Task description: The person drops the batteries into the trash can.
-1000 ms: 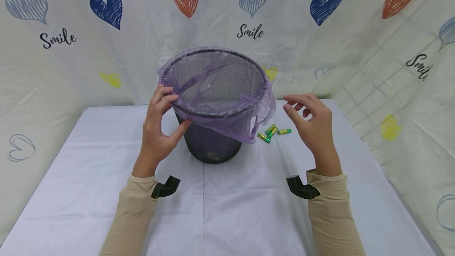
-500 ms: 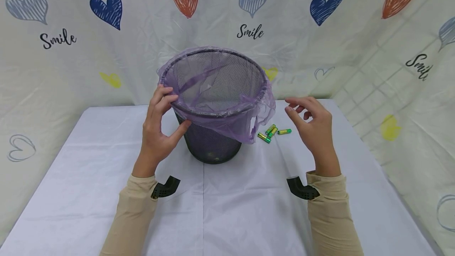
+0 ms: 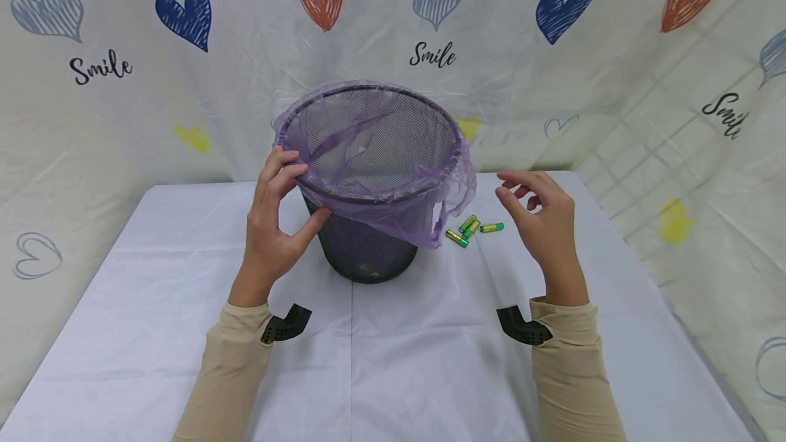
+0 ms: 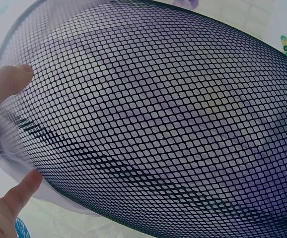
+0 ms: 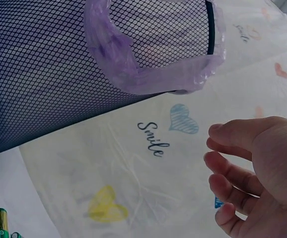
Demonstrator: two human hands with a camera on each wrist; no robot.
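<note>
A black mesh wastebasket stands upright on the table, lined with a thin purple plastic bag folded over its rim. My left hand holds the basket's left side, fingers at the bagged rim and thumb lower against the wall. In the left wrist view the mesh wall fills most of the picture beside that hand. To the basket's right, my right hand hovers with loosely bent fingers and holds nothing. Several green and yellow batteries lie between the right hand and the basket.
A white cloth covers the table. Behind it hangs a pale curtain printed with hearts and "Smile". A loose bag handle droops from the basket's right side, above the batteries.
My right hand has drifted slightly right and down, away from the basket. The left hand, the wastebasket and the batteries have stayed in place.
</note>
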